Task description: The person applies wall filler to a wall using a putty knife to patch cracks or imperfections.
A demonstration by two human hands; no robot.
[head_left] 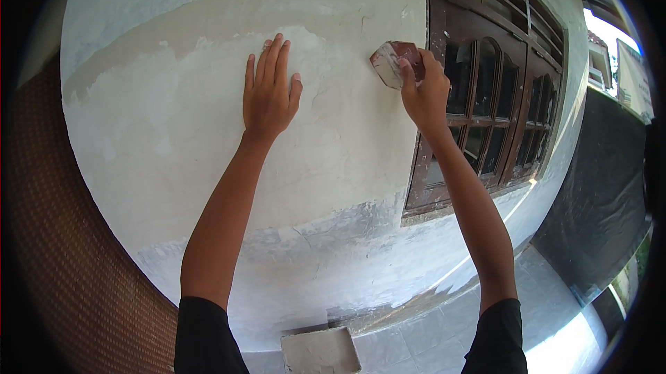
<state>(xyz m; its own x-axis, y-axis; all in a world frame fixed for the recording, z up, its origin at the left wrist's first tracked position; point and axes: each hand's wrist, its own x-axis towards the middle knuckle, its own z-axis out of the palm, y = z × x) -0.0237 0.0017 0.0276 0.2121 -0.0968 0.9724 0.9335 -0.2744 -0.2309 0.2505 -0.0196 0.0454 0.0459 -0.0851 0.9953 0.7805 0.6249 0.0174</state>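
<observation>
My left hand [268, 90] lies against the plastered wall [333, 145], palm toward it and fingers stretched out, holding nothing. Up and to the right, near the window frame, my right hand [427, 93] grips a flat putty scraper [386, 62]. The scraper is reddish-brown and smeared with pale putty, and its face is against or very close to the wall; exact contact is hard to tell. A beige skim coat covers the middle of the wall, with whiter and greyish patches around it.
A brown wooden window [479, 97] with glass panes is set in the wall at the right. Low in front stands a shallow tray [320, 352] of putty on the tiled floor [409, 346]. Woven brown matting [76, 235] hangs at the left, a dark sheet [590, 201] at the right.
</observation>
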